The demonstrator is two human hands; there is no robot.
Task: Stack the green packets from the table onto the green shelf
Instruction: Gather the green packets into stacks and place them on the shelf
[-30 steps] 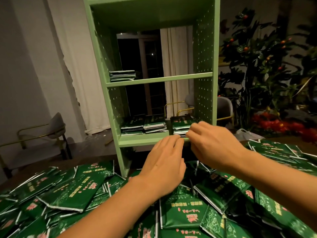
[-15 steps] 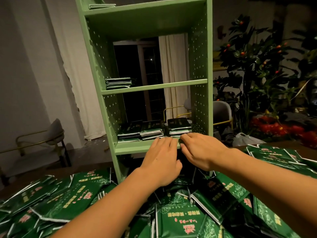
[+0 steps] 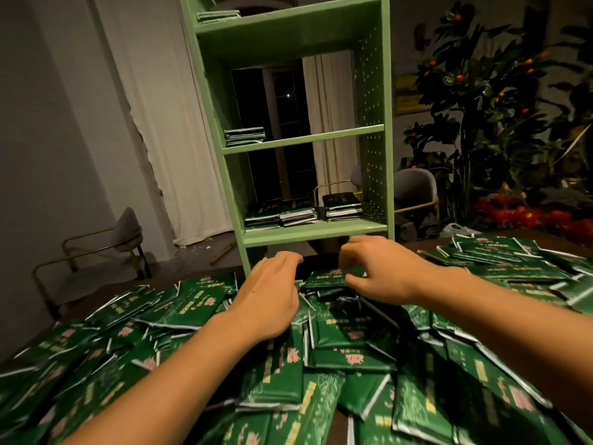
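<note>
My worktop (image 3: 205,274) is heaped; below the green shelf (image 3: 314,231) my right hand (image 3: 378,271) pinches a packet (image 3: 327,277), left hand (image 3: 269,293) relaxed. I fear neighbours sliding.

A home room: white curtains (image 3: 167,123), chairs (image 3: 125,232), potted plants (image 3: 481,91).

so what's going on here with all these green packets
A person is moving green packets from a table onto a green shelf. Both hands are down at the pile in front of the shelf: the right hand is curled around a packet near the top of the heap, and the left hand reaches in beside it, holding nothing visible. Three short stacks sit on the lower shelf board, another stack on the board above. Most packets are still on the table.
</note>
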